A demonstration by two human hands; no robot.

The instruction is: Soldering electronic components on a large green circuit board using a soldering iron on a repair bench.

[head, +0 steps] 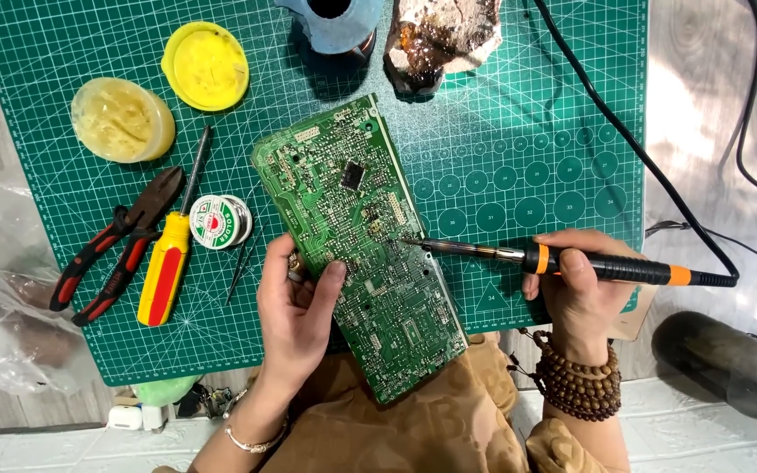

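While the left hand (295,302) clamps the circuit board (361,236), the right hand (576,280) closes around the soldering iron (571,263).

A pale grey wood-grain table (703,52) lies under a green gridded cutting mat (519,88), with bright light falling on its right side.

We count one green circuit board (361,254), one soldering iron (571,261), one cutting mat (527,105), one pair of red-handled pliers (116,245), one yellow-and-red screwdriver (166,263), one solder spool (218,222), one pair of tweezers (240,271), one open flux tin (122,120) and one yellow lid (206,66).
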